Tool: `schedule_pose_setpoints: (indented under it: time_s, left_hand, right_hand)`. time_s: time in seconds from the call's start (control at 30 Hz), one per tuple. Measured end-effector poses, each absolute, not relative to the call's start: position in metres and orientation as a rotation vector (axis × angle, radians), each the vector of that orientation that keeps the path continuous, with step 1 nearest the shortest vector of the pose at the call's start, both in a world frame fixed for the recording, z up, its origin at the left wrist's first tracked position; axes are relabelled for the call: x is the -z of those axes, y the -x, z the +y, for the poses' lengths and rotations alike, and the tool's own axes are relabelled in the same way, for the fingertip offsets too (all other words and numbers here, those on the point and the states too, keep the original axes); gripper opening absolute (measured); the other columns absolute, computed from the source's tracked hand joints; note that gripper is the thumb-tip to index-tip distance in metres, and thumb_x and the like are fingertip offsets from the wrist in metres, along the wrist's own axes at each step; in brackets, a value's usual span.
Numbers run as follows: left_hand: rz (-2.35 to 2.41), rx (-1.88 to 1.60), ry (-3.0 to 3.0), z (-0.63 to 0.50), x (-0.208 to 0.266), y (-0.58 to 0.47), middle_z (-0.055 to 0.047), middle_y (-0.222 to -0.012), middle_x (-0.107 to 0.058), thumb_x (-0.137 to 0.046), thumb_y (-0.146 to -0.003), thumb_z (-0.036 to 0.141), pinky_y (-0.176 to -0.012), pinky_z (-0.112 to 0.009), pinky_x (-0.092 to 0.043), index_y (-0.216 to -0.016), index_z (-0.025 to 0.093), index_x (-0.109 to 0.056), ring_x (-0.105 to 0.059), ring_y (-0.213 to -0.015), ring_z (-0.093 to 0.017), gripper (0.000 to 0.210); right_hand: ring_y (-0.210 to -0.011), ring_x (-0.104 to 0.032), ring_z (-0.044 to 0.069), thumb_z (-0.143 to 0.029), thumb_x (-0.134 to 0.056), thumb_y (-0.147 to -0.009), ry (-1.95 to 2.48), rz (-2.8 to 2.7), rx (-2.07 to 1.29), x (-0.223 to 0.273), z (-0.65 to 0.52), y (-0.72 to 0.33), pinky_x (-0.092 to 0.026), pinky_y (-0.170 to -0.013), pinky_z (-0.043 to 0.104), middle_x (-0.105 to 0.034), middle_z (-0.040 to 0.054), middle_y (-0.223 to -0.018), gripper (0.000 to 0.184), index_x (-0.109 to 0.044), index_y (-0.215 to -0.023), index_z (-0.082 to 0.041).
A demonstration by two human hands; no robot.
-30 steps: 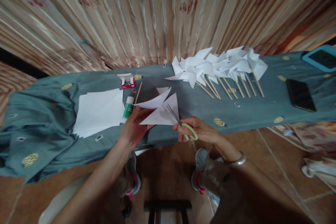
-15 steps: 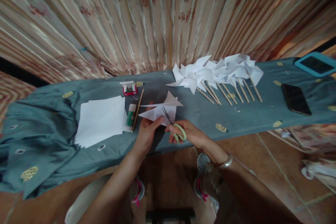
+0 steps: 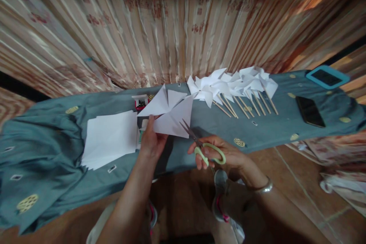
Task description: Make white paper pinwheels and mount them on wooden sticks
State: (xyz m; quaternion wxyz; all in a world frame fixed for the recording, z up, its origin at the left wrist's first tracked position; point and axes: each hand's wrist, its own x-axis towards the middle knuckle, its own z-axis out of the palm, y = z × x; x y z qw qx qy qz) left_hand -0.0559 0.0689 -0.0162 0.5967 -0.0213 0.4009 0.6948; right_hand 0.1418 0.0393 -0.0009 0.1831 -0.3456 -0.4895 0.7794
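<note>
My left hand (image 3: 153, 140) pinches a white paper sheet (image 3: 175, 116) at its lower left. Slits run inward from the sheet's corners, and its flaps spread apart. In my right hand (image 3: 219, 152) is a pair of scissors (image 3: 192, 132) with light green handles, fingers through the loops. The blades are slightly parted and point up and left, close to the paper's lower right corner. Behind my left hand, a glue stick (image 3: 140, 136) is mostly hidden. The wooden stick beside it is covered by the hand and paper.
At left lies a stack of white paper (image 3: 110, 137). A small red box (image 3: 140, 103) of pins stands open behind the glue. Several finished paper pinwheels (image 3: 237, 84) on wooden sticks lie at the back right. Farther right are a black phone (image 3: 310, 111) and a blue-framed device (image 3: 328, 77).
The scissors have come out of the paper and moved right and down, their blades narrowly apart. My left hand has lifted the sheet to the left, its cut flaps now fanned out.
</note>
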Motion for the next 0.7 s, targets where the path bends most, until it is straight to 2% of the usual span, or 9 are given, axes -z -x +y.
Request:
schedule_pose_setpoints:
  time_s: [0.17, 0.3, 0.43, 0.7]
  left_hand:
    - [0.866, -1.556, 0.136, 0.061, 0.008, 0.057, -0.004, -0.073, -0.073, -0.042, -0.098, 0.024, -0.063, -0.021, -0.057, -0.096, 0.013, -0.066, -0.069, -0.065, -0.013, 0.026]
    - [0.732, -1.509, 0.101, 0.050, 0.004, 0.053, -0.006, -0.078, -0.075, -0.044, -0.092, 0.012, -0.067, -0.026, -0.058, -0.107, 0.012, -0.065, -0.071, -0.072, -0.016, 0.026]
    - [0.778, -1.474, 0.072, 0.045, 0.001, 0.049, -0.003, -0.079, -0.075, -0.049, -0.085, 0.002, -0.070, -0.023, -0.057, -0.111, 0.013, -0.064, -0.070, -0.069, -0.013, 0.032]
    - [0.869, -1.580, 0.051, 0.047, 0.002, 0.072, -0.003, -0.083, -0.073, -0.049, -0.090, 0.009, -0.071, -0.028, -0.058, -0.113, 0.016, -0.064, -0.068, -0.072, -0.015, 0.028]
  right_hand:
    - [-0.054, -0.058, 0.008, -0.062, -0.070, -0.072, 1.039, -1.360, -2.197, 0.006, 0.028, -0.136, -0.037, -0.043, 0.016, -0.068, 0.0043, -0.068, 0.055, -0.064, -0.094, -0.011]
    - [-0.053, -0.058, 0.009, -0.065, -0.068, -0.072, 1.052, -1.334, -2.143, 0.006, 0.021, -0.127, -0.038, -0.043, 0.016, -0.068, 0.0045, -0.068, 0.059, -0.065, -0.095, -0.011]
    - [-0.052, -0.056, 0.009, -0.068, -0.066, -0.072, 1.047, -1.367, -2.086, 0.002, 0.019, -0.119, -0.038, -0.043, 0.017, -0.068, 0.0045, -0.067, 0.061, -0.066, -0.095, -0.011]
    - [-0.055, -0.057, 0.009, -0.066, -0.068, -0.072, 1.033, -1.422, -2.093, 0.007, 0.023, -0.113, -0.037, -0.045, 0.018, -0.068, 0.0039, -0.070, 0.058, -0.065, -0.097, -0.013]
